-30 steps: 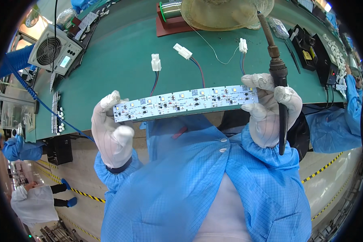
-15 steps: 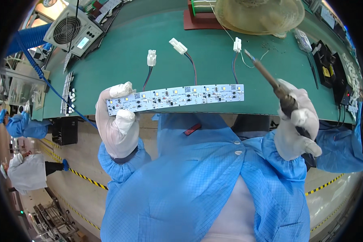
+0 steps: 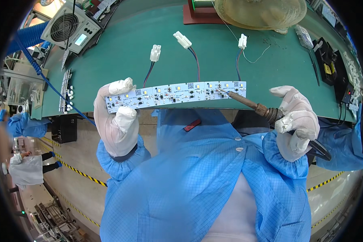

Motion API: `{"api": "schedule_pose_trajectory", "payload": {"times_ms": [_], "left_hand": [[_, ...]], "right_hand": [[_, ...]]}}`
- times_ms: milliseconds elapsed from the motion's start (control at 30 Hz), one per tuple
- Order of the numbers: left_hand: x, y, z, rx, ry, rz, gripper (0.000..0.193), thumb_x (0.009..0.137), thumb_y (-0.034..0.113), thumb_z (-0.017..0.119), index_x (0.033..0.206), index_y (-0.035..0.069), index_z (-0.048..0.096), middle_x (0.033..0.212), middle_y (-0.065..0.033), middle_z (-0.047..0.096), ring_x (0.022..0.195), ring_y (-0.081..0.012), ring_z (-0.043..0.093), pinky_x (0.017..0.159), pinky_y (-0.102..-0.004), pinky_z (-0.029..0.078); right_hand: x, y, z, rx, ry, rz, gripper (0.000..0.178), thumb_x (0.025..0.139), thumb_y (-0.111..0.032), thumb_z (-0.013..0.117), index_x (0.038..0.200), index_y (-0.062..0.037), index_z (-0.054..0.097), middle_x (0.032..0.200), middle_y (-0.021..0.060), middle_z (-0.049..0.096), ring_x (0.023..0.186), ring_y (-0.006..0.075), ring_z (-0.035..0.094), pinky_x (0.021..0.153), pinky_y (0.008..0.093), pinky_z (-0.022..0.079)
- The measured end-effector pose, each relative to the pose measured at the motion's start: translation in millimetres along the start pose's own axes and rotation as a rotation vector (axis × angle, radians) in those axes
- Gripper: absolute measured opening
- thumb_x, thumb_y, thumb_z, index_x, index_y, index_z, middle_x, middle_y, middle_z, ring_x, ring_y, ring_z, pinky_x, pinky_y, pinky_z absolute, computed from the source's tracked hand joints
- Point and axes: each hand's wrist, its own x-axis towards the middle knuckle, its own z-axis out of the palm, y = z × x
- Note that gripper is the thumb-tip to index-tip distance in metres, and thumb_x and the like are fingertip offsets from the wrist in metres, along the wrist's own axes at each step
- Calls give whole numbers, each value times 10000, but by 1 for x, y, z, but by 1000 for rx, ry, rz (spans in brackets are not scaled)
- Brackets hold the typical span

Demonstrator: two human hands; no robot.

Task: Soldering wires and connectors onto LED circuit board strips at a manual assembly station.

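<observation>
— Board (image 3: 177,93) was held up above the near edge of the green bench (image 3: 121,52), wasn't it?

— Yes. Its left end was pinched between thumb and fingers of the gloved left hand (image 3: 116,117), closed firmly on it. Three wire pairs with white plugs (image 3: 155,53) ran from its far edge and lay on the bench.

— And the iron (image 3: 250,103)?

— It was gripped by the right hand (image 3: 295,121), fingers wrapped shut round the handle, tip laid on the board's right part.

— How was the joint best made, judging from that?

— The board probably needed to be kept still, since only one end was supported. The tip was best pressed on pad and lead together, briefly, and kept off the neighbouring parts and wire insulation. Solder wire (image 3: 246,44) lay on the bench, near the right plug.
</observation>
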Motion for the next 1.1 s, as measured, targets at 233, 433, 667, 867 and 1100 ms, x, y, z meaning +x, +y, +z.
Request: {"api": "schedule_pose_trajectory", "payload": {"times_ms": [233, 433, 667, 867, 1100], "left_hand": [[0, 0, 1, -40, -19, 49, 639, 731, 465, 733, 1070, -26, 504, 1084, -115, 546, 980, -198, 547, 894, -348, 437], [0, 1, -1, -46, -19, 32, 662, 724, 463, 739, 1099, -23, 492, 1090, -116, 546, 981, -195, 550, 894, -342, 441], [2, 5, 3, -65, -9, -14, 665, 725, 478, 734, 1099, -23, 507, 1043, -108, 557, 951, -178, 550, 843, -311, 454], [-2, 2, -5, -135, -23, -33, 601, 749, 420, 733, 1107, -9, 514, 1017, -99, 558, 947, -181, 547, 847, -309, 437], [1, -9, -10, 279, 19, -61, 437, 878, 395, 575, 1068, 5, 519, 1015, -92, 524, 893, -173, 526, 831, -307, 426]], "right_hand": [[1, -7, 4, -64, 10, 65, 462, 939, -493, 381, 865, -120, 643, 690, -15, 577, 655, 186, 443, 740, 543, 449], [-3, -9, 3, -95, -2, 141, 556, 938, -552, 295, 839, -145, 661, 693, -23, 572, 654, 193, 436, 753, 544, 443], [-2, -4, -7, -120, 9, 72, 612, 928, -583, 256, 818, -140, 664, 658, -10, 528, 649, 199, 431, 786, 557, 429], [-12, -1, -3, -127, 457, 90, 285, 961, -300, 419, 954, -83, 604, 812, 80, 563, 774, 285, 560, 755, 499, 464], [-10, 27, -78, -781, 710, 682, 356, 903, -320, 572, 1077, -15, 632, 918, 53, 639, 763, 119, 558, 663, 250, 430]]}}
